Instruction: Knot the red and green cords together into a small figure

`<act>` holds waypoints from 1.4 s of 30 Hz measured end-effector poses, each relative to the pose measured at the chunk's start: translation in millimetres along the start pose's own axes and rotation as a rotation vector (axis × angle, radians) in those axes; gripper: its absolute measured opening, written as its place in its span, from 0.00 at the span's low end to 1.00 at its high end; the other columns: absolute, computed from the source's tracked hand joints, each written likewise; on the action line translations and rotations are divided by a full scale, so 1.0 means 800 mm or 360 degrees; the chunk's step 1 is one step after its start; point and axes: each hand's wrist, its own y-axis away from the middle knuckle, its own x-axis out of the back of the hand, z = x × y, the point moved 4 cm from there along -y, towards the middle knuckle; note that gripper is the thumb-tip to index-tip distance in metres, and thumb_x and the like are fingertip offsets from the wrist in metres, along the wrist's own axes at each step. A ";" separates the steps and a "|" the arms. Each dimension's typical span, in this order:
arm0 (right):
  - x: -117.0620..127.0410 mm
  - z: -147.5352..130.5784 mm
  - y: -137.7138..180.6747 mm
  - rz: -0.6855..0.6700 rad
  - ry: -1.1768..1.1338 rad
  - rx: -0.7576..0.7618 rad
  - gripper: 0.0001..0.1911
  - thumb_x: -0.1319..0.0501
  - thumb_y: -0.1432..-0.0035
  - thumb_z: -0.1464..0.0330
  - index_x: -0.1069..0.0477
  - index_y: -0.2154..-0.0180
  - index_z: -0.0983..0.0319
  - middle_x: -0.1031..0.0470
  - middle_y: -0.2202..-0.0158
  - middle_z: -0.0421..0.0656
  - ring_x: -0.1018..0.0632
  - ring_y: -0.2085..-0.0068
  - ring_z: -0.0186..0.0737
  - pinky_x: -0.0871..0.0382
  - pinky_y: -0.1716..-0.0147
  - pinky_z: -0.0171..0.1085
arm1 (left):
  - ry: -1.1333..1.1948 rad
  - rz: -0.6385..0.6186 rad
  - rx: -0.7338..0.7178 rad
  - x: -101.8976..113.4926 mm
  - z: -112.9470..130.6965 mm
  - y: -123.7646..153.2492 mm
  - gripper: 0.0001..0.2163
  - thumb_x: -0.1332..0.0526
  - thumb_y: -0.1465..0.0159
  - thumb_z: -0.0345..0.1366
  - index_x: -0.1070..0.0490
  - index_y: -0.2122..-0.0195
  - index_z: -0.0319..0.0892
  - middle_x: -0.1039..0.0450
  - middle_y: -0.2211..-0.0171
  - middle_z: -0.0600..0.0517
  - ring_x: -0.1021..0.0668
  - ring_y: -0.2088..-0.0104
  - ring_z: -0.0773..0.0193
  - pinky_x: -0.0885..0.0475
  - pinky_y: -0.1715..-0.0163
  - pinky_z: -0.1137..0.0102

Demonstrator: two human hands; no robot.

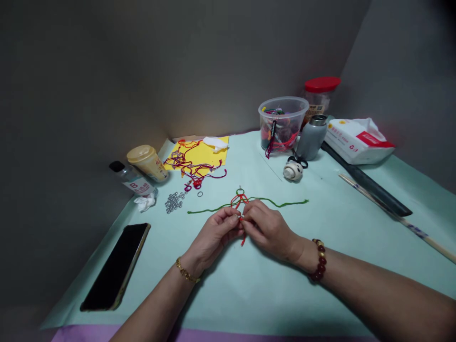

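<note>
My left hand (pixel 223 230) and my right hand (pixel 265 228) meet at the middle of the table, thumbs and fingertips pinched together on a red cord (pixel 242 241). Its end hangs below my fingers, and red loops show above them. A small light-coloured piece sits between my fingertips, too small to name. Beyond my hands a ring wrapped in green (pixel 240 192) lies at the top of the red loops. A green cord (pixel 290 204) stretches out to both sides behind my fingers. Part of the red cord is hidden by my hands.
Small metal rings (pixel 174 202) lie in a pile at left, near a phone (pixel 116 268), a bottle (pixel 133 179) and a cup (pixel 147 163). Cords lie on yellow paper (pixel 201 154). At right are a plastic tub (pixel 283 121), a grey flask (pixel 312 138), a tissue pack (pixel 358 142) and sticks (pixel 402 219).
</note>
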 end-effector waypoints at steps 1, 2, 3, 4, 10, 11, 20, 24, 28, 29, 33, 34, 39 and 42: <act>0.000 0.000 0.000 0.0003 0.0007 -0.0004 0.06 0.47 0.39 0.76 0.39 0.66 0.59 0.30 0.65 0.45 0.27 0.63 0.39 0.30 0.66 0.37 | -0.0001 -0.0001 -0.0001 0.000 0.000 0.000 0.11 0.30 0.43 0.35 0.29 0.64 0.37 0.27 0.68 0.52 0.25 0.69 0.71 0.28 0.62 0.73; 0.000 0.001 0.000 0.0002 0.0015 -0.0006 0.06 0.47 0.39 0.76 0.39 0.66 0.59 0.30 0.65 0.45 0.27 0.63 0.39 0.30 0.66 0.37 | -0.0004 -0.0002 -0.0003 0.000 0.000 0.000 0.11 0.30 0.43 0.35 0.29 0.64 0.37 0.27 0.68 0.53 0.25 0.69 0.71 0.28 0.62 0.73; -0.001 0.001 0.000 -0.0004 0.0024 -0.0004 0.06 0.47 0.38 0.76 0.39 0.65 0.59 0.30 0.65 0.45 0.27 0.63 0.39 0.29 0.65 0.37 | -0.0007 -0.0004 -0.0002 -0.001 0.000 0.000 0.11 0.29 0.43 0.35 0.29 0.64 0.37 0.27 0.68 0.53 0.25 0.68 0.70 0.29 0.61 0.72; -0.001 0.001 0.000 -0.0008 0.0032 -0.0004 0.06 0.47 0.38 0.76 0.39 0.65 0.59 0.30 0.65 0.45 0.27 0.63 0.39 0.29 0.65 0.37 | -0.0010 -0.0004 -0.0001 -0.001 0.000 0.001 0.11 0.29 0.44 0.35 0.29 0.64 0.37 0.27 0.68 0.53 0.25 0.68 0.70 0.29 0.61 0.72; 0.001 -0.002 0.000 0.0000 0.0094 0.0038 0.06 0.48 0.36 0.75 0.37 0.66 0.59 0.29 0.65 0.45 0.26 0.63 0.39 0.29 0.66 0.37 | -0.0032 -0.0005 0.0000 -0.002 -0.001 0.000 0.12 0.29 0.44 0.36 0.30 0.65 0.39 0.28 0.68 0.53 0.26 0.68 0.69 0.30 0.62 0.71; 0.001 -0.003 0.000 0.0012 0.0099 0.0047 0.06 0.48 0.36 0.75 0.37 0.65 0.59 0.29 0.64 0.46 0.26 0.63 0.38 0.28 0.66 0.36 | -0.0032 -0.0008 -0.0004 -0.002 -0.001 0.001 0.12 0.29 0.44 0.36 0.31 0.65 0.39 0.29 0.68 0.53 0.26 0.68 0.69 0.30 0.63 0.71; 0.006 -0.005 -0.003 0.0066 0.0049 0.0061 0.06 0.47 0.36 0.75 0.35 0.65 0.61 0.27 0.64 0.47 0.24 0.62 0.39 0.27 0.66 0.36 | -0.0162 -0.0014 -0.0083 0.001 0.002 0.001 0.13 0.28 0.45 0.35 0.33 0.67 0.40 0.31 0.71 0.55 0.27 0.71 0.70 0.32 0.67 0.72; 0.005 -0.003 -0.001 0.0041 0.0020 0.0025 0.06 0.48 0.35 0.74 0.35 0.64 0.61 0.27 0.63 0.46 0.25 0.62 0.38 0.27 0.65 0.36 | -0.0236 0.0017 -0.0088 0.002 0.003 0.002 0.12 0.29 0.45 0.36 0.32 0.69 0.39 0.31 0.72 0.55 0.28 0.71 0.69 0.33 0.67 0.72; 0.003 0.001 0.001 0.0011 -0.0007 -0.0020 0.05 0.47 0.36 0.74 0.34 0.64 0.60 0.28 0.62 0.46 0.24 0.61 0.39 0.27 0.63 0.37 | -0.0241 0.0048 -0.0073 0.002 0.002 0.002 0.12 0.28 0.45 0.37 0.31 0.70 0.39 0.30 0.71 0.53 0.27 0.70 0.68 0.32 0.66 0.72; 0.002 0.001 0.001 -0.0007 -0.0014 -0.0032 0.05 0.47 0.36 0.74 0.34 0.63 0.60 0.28 0.62 0.46 0.24 0.60 0.39 0.27 0.63 0.37 | -0.0234 0.0056 -0.0067 0.002 0.002 0.002 0.12 0.28 0.45 0.38 0.31 0.70 0.39 0.29 0.71 0.53 0.27 0.70 0.68 0.32 0.65 0.71; 0.001 0.002 0.002 -0.0066 -0.0038 -0.0060 0.06 0.46 0.36 0.74 0.33 0.61 0.60 0.28 0.61 0.46 0.25 0.59 0.39 0.27 0.61 0.38 | -0.0191 0.0063 -0.0078 0.001 0.002 0.003 0.13 0.29 0.45 0.40 0.31 0.70 0.38 0.30 0.71 0.53 0.27 0.69 0.68 0.32 0.63 0.70; 0.001 0.002 0.002 -0.0072 -0.0042 -0.0057 0.06 0.47 0.36 0.74 0.32 0.60 0.60 0.28 0.61 0.47 0.25 0.59 0.40 0.27 0.60 0.38 | -0.0180 0.0056 -0.0084 0.000 0.002 0.003 0.14 0.29 0.45 0.40 0.31 0.71 0.38 0.30 0.72 0.53 0.27 0.70 0.68 0.32 0.63 0.70; 0.000 0.001 0.002 -0.0102 -0.0063 -0.0050 0.10 0.45 0.39 0.76 0.32 0.56 0.61 0.27 0.59 0.47 0.25 0.58 0.40 0.27 0.60 0.39 | -0.0200 0.0008 -0.0093 -0.004 0.003 0.004 0.14 0.29 0.44 0.42 0.31 0.71 0.38 0.32 0.73 0.54 0.30 0.72 0.69 0.34 0.66 0.72; -0.001 0.001 0.003 -0.0096 -0.0073 -0.0053 0.11 0.45 0.41 0.77 0.32 0.57 0.61 0.27 0.59 0.47 0.25 0.58 0.40 0.27 0.61 0.38 | -0.0237 -0.0044 -0.0090 -0.005 0.003 0.004 0.14 0.30 0.44 0.43 0.32 0.72 0.38 0.34 0.75 0.55 0.31 0.73 0.70 0.35 0.67 0.72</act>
